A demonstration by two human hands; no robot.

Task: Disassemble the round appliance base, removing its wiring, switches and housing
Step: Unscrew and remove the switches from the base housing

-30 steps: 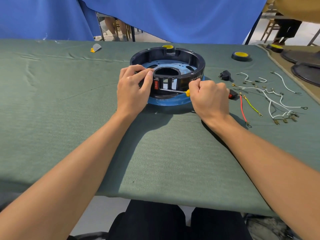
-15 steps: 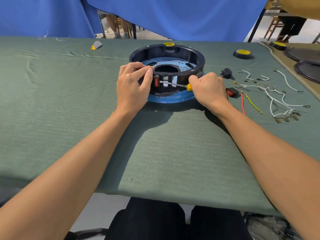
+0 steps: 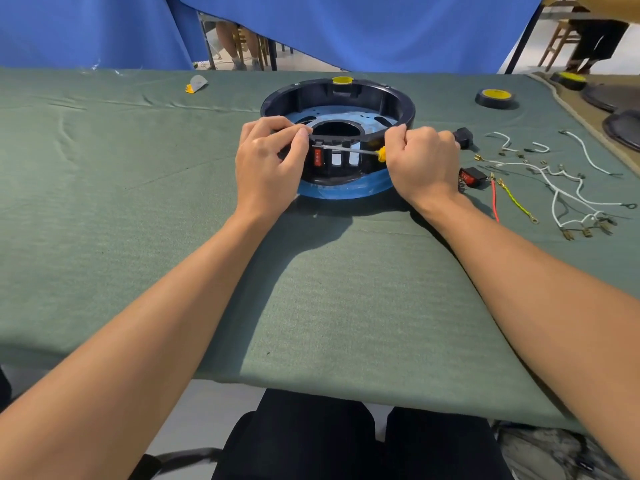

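Black round appliance base (image 3: 398,98) flat on the green-clothed tabletop (image 3: 138,209), directly between the two hands, with a blue plate showing inside it and under its near edge. In its near wall, just right of the left fingertips, a red rocker switch (image 3: 318,157) beside two pale slots. Left hand (image 3: 268,164) curled against that wall, thumb and forefinger pinching the rim just above the switch. Right hand (image 3: 420,161) closed in a fist round the yellow handle of a screwdriver (image 3: 349,149), metal shaft running leftward across the wall to the left fingertips. Just right of the right hand, a loose red switch (image 3: 470,177) and a black plug (image 3: 464,136). Farther right, a red wire (image 3: 494,202), a yellow-green wire (image 3: 516,202) and white wires (image 3: 568,192) with terminals, spread apart. Beyond the right hand, a black tape roll (image 3: 495,98) with a yellow centre.
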